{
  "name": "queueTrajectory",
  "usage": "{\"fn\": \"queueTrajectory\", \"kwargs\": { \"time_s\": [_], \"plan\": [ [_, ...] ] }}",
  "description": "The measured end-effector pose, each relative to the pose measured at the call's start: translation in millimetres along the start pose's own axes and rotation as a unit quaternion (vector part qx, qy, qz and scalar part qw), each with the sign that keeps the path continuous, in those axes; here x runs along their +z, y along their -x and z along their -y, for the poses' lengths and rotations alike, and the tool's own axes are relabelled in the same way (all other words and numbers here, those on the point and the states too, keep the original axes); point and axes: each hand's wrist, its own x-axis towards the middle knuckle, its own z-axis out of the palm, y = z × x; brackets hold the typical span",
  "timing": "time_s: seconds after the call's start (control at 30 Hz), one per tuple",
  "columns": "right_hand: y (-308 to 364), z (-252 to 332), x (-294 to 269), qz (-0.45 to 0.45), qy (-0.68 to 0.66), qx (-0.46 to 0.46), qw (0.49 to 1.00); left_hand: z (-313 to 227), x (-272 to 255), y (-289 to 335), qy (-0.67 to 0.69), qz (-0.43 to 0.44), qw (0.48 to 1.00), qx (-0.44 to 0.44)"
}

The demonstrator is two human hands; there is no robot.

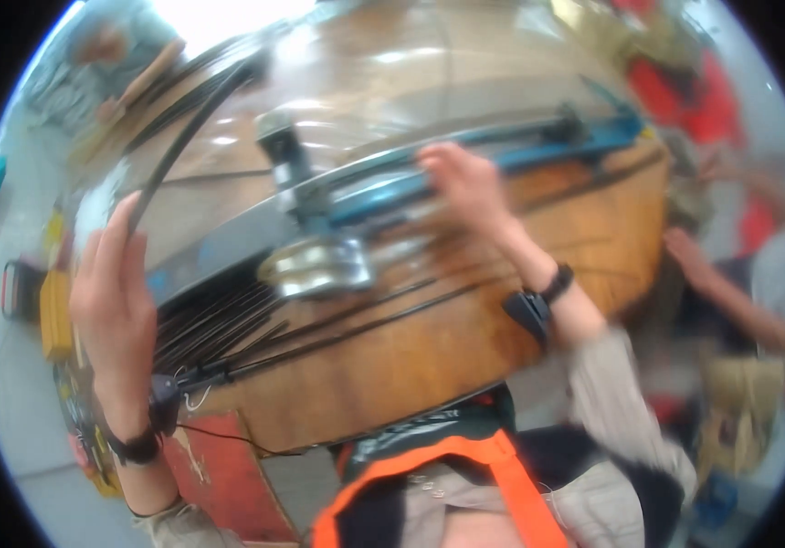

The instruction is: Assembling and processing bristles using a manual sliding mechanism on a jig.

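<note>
Biggest item: brown wooden table [429,365], its edge bent by the lens. Glossy clear sheeting [392,59] spreads over the far side, maybe to protect what's under it. Across the table runs a long blue-and-silver metal frame [552,149], slanting up to the right; lying lengthwise probably gives it full support. A worn red board [228,475] stands below the near left edge.

Many thin black rods [219,320] lie roughly parallel at the left, near side of the frame, likely to keep them sorted and within reach. One long, slim dark rod [189,130] is up at the left, slanting from the left fingers toward the far side; far end blurred.

Left hand [116,301]: upright at the table's left edge, fingers fairly straight and close together, seemingly pinching the near end of that rod. Light grip, probably because holding by the end lets the rod be angled.

Right hand [467,187]: over the middle of the frame, fingers partly curled, motion-blurred; cannot tell if it touches the frame or has hold of anything.

Shiny silver metal block [328,265] sits just below the frame's left part, close to the rods. Smallest: black wrist strap [557,285] on the right wrist, presumably keeping the small dark device [527,312] there in place.
</note>
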Motion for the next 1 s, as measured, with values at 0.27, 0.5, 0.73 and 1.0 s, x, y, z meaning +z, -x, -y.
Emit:
{"fn": "queueTrajectory", "kwargs": {
  "time_s": [0.27, 0.5, 0.73, 1.0],
  "plan": [
    [-83, 53, 123, 0.119, -0.127, -0.244, 0.954, 54, -12, 75, 0.052, -0.005, 0.986, -0.159],
    [-92, 74, 141, 0.230, -0.022, -0.205, 0.951, 70, 3, 95, 0.084, 0.002, 0.978, -0.191],
    [-85, 60, 132, 0.122, 0.208, -0.325, 0.915, 82, 20, 88, 0.078, 0.034, 0.974, -0.210],
    [-50, -66, -64, -0.012, 0.369, -0.285, 0.885, 88, 68, 85, 0.013, 0.143, 0.985, -0.093]
  ]
}}
